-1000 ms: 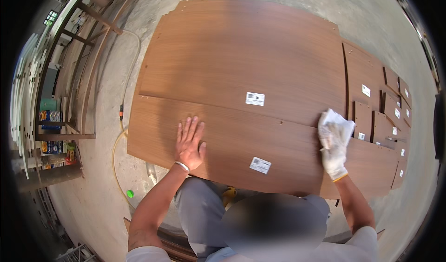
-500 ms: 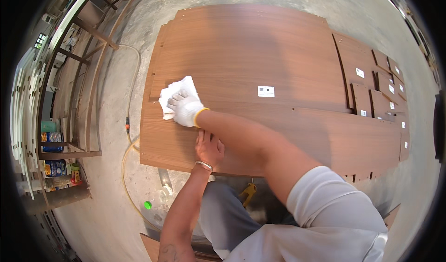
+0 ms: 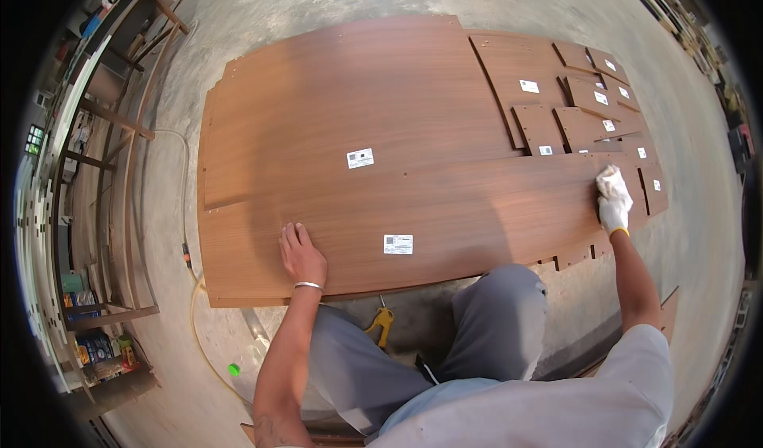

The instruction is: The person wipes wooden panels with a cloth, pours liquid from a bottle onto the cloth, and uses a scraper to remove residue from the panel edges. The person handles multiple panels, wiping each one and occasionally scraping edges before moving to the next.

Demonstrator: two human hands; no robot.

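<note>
My left hand (image 3: 302, 256) lies flat, fingers apart, gripping nothing, pressed on the near board (image 3: 445, 218) w/ its white label (image 3: 398, 244) just beside. My right hand (image 3: 613, 210), gloved, is closed around a white rag (image 3: 612, 183) at the board's far right end. Risks, imo: I'm stretched wide, so if the left palm slips the board could shift on the big panel (image 3: 358, 106) under it. The rag could snag a small cut piece (image 3: 539, 128) nearby & drag it. The yellow tool (image 3: 383, 321) btw my knees is easy to kneel on.

Small brown panels (image 3: 584, 102) lie at right; yellow tool (image 3: 383, 322), hose (image 3: 197, 333) on concrete floor (image 3: 699, 233)
</note>
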